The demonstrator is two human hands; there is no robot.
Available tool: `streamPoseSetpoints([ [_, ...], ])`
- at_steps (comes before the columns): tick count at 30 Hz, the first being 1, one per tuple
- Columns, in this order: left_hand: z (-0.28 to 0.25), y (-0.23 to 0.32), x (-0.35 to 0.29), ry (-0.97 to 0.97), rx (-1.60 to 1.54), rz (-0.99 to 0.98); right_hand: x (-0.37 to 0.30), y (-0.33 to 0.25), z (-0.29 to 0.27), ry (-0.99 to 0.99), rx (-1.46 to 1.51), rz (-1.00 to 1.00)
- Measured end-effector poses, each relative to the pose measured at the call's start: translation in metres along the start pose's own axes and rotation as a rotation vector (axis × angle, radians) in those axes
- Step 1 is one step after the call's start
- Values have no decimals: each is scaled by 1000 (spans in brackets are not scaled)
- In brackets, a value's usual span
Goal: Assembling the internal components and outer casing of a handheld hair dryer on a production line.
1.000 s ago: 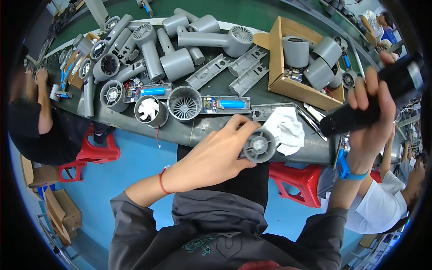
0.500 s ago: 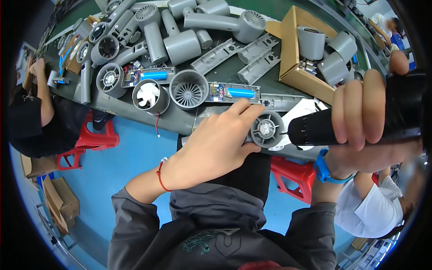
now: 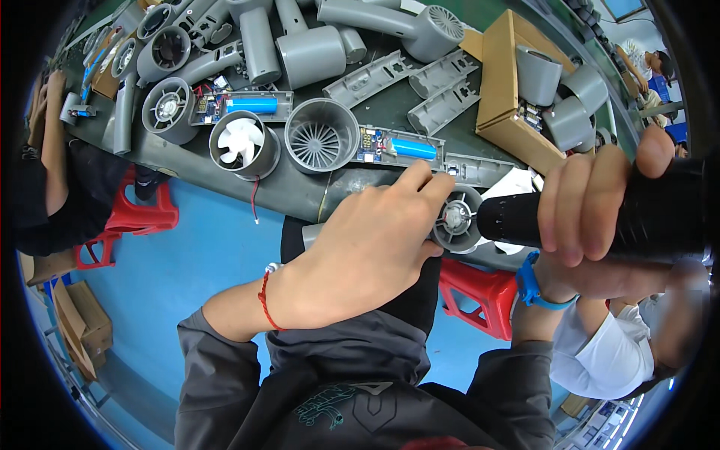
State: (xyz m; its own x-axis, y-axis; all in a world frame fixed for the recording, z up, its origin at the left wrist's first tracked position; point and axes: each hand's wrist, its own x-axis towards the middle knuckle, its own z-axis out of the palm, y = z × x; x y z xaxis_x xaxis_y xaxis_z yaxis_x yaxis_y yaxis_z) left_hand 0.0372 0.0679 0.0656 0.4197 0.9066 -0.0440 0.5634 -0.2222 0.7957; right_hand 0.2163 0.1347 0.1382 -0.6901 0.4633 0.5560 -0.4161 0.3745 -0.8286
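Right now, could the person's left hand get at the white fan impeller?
Probably not at once: the left hand is busy gripping a grey round fan housing. Nothing seems to block the way to the white fan impeller, though.

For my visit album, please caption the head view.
Left hand grips a grey spoked housing; right hand points a black tool at it.

A red plastic stool point(image 3: 154, 216) stands on the blue floor point(image 3: 210, 240) beside a co-worker in black point(image 3: 56, 232); a brown cardboard carton point(image 3: 91, 319) lies nearby. Rightward, another red stool point(image 3: 487, 296) stands near a co-worker in a white shirt point(image 3: 604, 360).
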Motion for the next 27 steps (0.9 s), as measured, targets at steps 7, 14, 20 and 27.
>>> streamPoseSetpoints([
  [7, -2, 0, -1, -17, -8, -13, -3, 0, -18, -244, -28, -20],
  [14, -2, -1, -1, -33, -8, -30, 4, 12, -33, -446, 244, 8],
  [20, -2, -1, -1, -35, 2, -22, -9, -19, -10, -89, -26, 289],
  [27, -1, -2, -2, -38, -32, -32, -14, -8, 1, 2, -60, 158],
])
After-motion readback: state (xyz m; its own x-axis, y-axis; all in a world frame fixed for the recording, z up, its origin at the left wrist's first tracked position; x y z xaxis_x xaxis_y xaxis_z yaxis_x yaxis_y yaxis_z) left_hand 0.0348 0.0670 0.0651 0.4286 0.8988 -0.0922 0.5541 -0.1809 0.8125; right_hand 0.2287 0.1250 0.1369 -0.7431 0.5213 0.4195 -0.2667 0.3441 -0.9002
